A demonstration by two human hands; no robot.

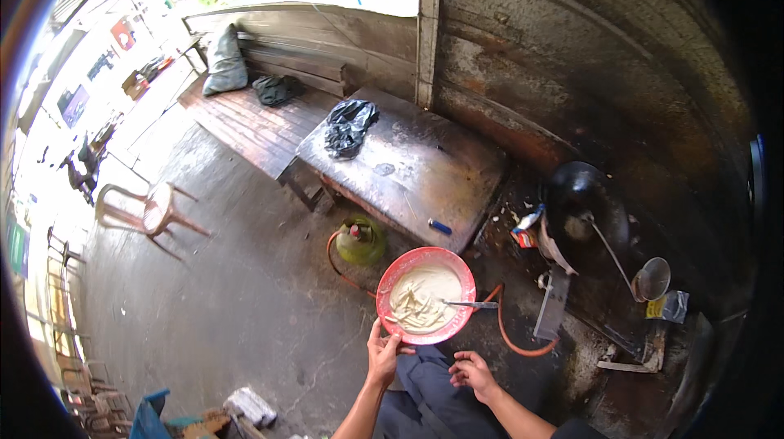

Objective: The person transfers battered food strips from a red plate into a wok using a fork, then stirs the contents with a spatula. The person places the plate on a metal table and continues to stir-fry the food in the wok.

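Note:
My left hand [384, 353] grips the near rim of a red bowl [383, 283], its thumb over the edge. Inside lies a pale, creamy batter [436, 280] with pale strips [413, 310] heaped toward the left side. A metal spoon [470, 304] rests in the batter, and its handle reaches out over the right rim. Apart from the bowl, my right hand [470, 373] hangs to the lower right with loosely curled fingers and nothing in it.
A low wooden table [422, 175] bears a black plastic bag [350, 126] and a blue lighter [440, 227]. A green gas cylinder [360, 242] with an orange hose [511, 341] stands beside it. At right are a black wok [572, 191] with a ladle [612, 255] and a plastic cup [653, 278]. Left stands a plastic chair [157, 209].

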